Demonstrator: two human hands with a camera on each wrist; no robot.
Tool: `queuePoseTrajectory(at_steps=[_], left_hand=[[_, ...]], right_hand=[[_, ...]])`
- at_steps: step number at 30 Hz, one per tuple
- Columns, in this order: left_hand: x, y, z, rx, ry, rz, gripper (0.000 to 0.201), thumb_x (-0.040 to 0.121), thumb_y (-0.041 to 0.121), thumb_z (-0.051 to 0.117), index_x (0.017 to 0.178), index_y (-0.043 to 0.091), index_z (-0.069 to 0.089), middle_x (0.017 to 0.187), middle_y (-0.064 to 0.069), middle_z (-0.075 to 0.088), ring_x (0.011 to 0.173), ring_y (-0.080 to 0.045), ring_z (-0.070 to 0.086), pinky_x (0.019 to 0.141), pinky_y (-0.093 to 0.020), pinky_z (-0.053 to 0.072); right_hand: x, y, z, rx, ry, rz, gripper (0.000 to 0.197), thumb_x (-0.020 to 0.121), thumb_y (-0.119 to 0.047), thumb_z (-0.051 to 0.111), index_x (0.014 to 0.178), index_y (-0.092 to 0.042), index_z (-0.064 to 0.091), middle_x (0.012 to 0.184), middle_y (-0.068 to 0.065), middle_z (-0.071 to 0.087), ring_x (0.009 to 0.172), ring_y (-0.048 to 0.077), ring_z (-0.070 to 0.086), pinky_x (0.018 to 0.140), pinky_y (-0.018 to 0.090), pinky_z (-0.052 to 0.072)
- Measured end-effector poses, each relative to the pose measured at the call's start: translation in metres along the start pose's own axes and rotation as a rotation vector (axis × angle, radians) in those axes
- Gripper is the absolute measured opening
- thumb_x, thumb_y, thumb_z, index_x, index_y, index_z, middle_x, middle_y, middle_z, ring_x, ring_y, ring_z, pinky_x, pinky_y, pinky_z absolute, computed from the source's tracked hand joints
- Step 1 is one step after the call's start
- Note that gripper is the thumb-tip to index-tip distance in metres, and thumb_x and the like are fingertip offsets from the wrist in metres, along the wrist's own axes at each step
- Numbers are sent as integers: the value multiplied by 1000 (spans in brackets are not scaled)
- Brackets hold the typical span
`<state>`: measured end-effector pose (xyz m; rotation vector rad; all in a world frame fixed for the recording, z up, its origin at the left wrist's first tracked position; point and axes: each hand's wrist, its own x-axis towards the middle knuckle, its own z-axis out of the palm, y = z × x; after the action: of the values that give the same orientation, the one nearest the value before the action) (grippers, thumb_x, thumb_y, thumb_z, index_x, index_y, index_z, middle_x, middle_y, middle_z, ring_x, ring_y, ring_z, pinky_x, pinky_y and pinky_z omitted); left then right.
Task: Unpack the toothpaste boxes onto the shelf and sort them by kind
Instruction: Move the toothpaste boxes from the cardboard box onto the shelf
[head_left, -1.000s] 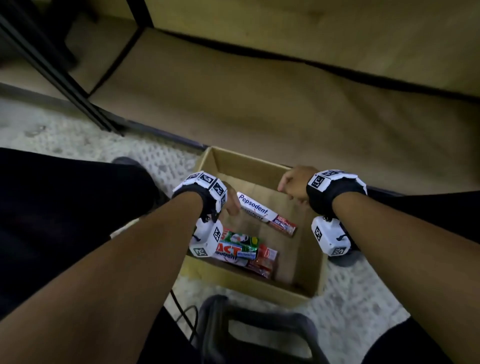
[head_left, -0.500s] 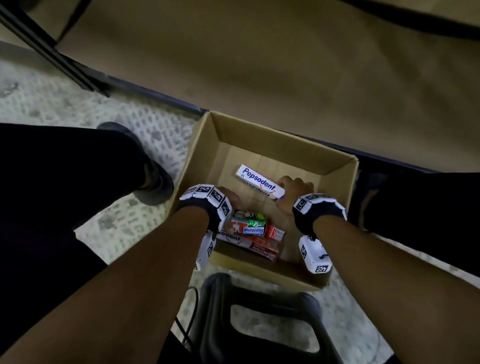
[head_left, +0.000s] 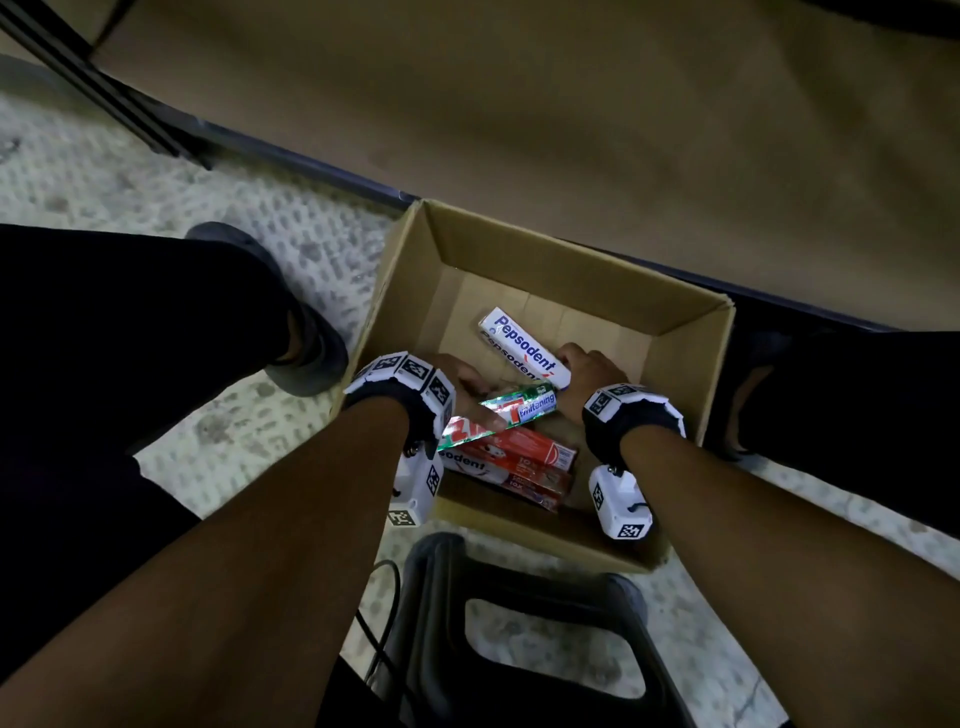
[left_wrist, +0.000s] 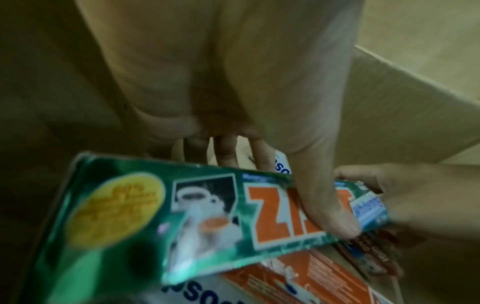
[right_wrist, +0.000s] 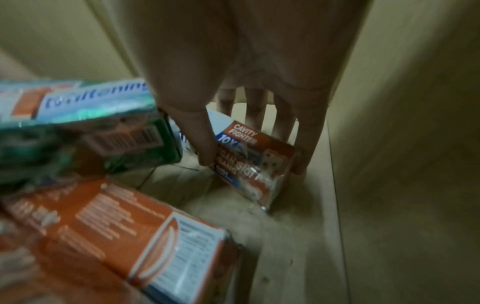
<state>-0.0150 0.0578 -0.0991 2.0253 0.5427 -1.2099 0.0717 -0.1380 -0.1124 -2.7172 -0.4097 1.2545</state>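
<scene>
An open cardboard carton (head_left: 571, 249) stands on the floor in front of the brown shelf board (head_left: 519, 104). My left hand (head_left: 467, 384) (left_wrist: 283, 191) grips a green Zact whitening box (head_left: 514, 410) (left_wrist: 207, 216) (right_wrist: 78, 123), thumb on top, and holds it tilted above the pile. My right hand (head_left: 587, 369) (right_wrist: 254, 162) pinches the red end of a white Pepsodent box (head_left: 519, 343) (right_wrist: 249, 148) on the carton floor. Red and white Pepsodent boxes (head_left: 519, 457) (right_wrist: 116, 226) lie stacked at the near side, partly hidden by the green box.
A black stool (head_left: 519, 623) sits just behind the carton, close to my forearms. My dark-trousered legs flank the carton, with a shoe (head_left: 306, 338) at its left. A black shelf post (head_left: 104, 93) slants at the upper left. The carton's right half shows bare cardboard.
My right hand left the carton's far rim and took hold of the white Pepsodent box. My left hand gripped the green box and raised it off the pile. The view tilted down.
</scene>
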Motion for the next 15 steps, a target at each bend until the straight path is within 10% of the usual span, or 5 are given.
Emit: queuePoseTrajectory(at_steps=[7,15], left_hand=[[-8,5,0,-86,14,-27,86,48,72,81,124,35,62,113,11,65,95,-11,63,78,-27,48],[-13,8,2,-110,92,-85,74,68,61,77,129,25,58,120,1,59,99,-18,58,86,-30,47]], right_hand=[[-9,9,-5,106,-36,-5,39,85,-22,61,122,-22,49,111,8,63,87,27,57,69,27,40],[-39,15,-11,190,-51,92,47,85,-56,59,119,-23,53,111,4,61,94,27,59,78,30,47]])
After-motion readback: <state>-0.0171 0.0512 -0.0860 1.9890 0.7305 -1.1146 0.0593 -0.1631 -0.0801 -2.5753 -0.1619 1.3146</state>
